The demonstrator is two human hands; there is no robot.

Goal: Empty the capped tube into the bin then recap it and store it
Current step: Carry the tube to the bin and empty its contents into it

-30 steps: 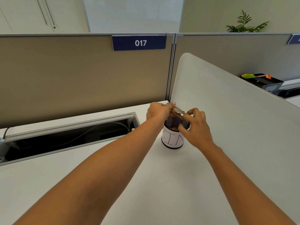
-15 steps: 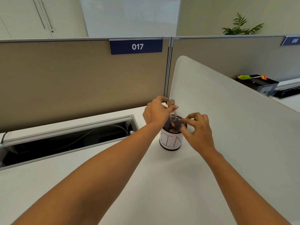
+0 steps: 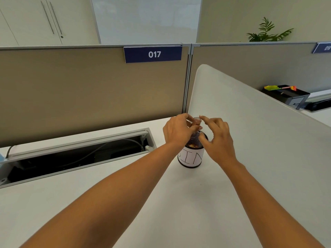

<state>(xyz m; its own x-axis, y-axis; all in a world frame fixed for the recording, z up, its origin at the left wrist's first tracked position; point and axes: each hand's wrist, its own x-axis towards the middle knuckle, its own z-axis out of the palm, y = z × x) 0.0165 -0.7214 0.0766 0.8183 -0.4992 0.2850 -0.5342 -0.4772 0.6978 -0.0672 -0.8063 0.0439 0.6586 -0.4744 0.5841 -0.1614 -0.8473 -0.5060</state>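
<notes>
Centre frame: left hand (image 3: 176, 130) pinches the inverted tube (image 3: 195, 126) over the labelled bin (image 3: 191, 157) on the table (image 3: 170, 194); right hand (image 3: 217, 136), fingers loosely spread, taps its base; emptying apparently underway, recapping next

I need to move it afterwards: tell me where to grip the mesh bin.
Take the mesh bin around its paper-wrapped side wall, coming in level from the near side. It is an upright cylinder, and the left hand, right hand and inverted tube crowd its open top.
</notes>
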